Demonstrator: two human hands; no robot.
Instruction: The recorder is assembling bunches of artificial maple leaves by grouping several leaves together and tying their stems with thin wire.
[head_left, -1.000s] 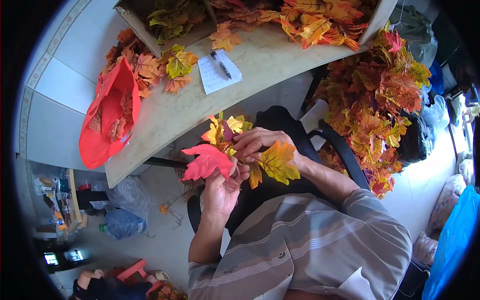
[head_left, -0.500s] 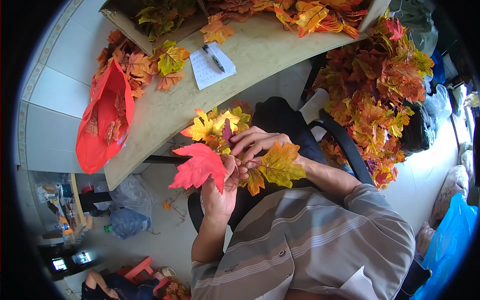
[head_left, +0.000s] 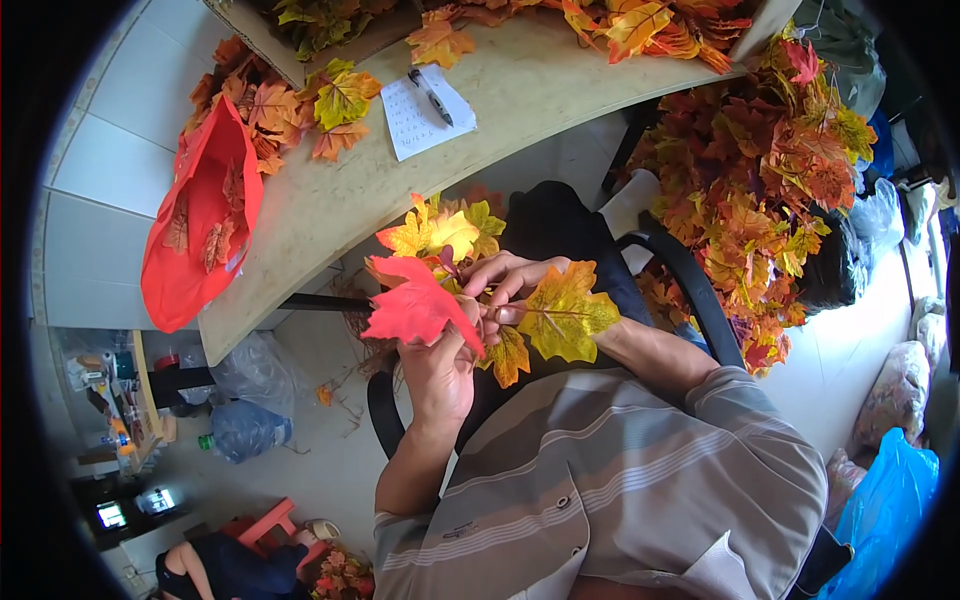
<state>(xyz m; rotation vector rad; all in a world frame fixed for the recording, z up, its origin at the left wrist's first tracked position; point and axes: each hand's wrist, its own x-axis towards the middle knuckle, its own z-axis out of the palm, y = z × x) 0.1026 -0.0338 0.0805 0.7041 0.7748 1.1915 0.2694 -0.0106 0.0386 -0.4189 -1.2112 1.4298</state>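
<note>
Over my lap, both hands are closed at the middle of a bunch of artificial maple leaves. My left hand [head_left: 437, 375] pinches near the base of a red artificial maple leaf [head_left: 415, 300], which covers part of its fingers. My right hand [head_left: 515, 283] curls its fingers round the thin stems beside it. A yellow-green artificial leaf [head_left: 565, 315] spreads out over the right wrist, with an orange-yellow leaf [head_left: 508, 357] below. Beyond the fingers are bright yellow leaves [head_left: 447, 232] and a small dark purple leaf, partly hidden. The exact joint between the fingertips is hidden.
The curved table [head_left: 300, 235] holds a paper sheet with a pen [head_left: 432, 98], a red fabric bag [head_left: 200, 225], a cardboard box and loose leaves. A big heap of leaf garlands [head_left: 750, 200] hangs at right by the chair armrest [head_left: 690, 285]. Another person [head_left: 230, 565] is at lower left.
The red leaf has moved right and tilted, now covering more of my left fingers and the purple leaf. Both hands stay close together. At lower left, the other person leans differently.
</note>
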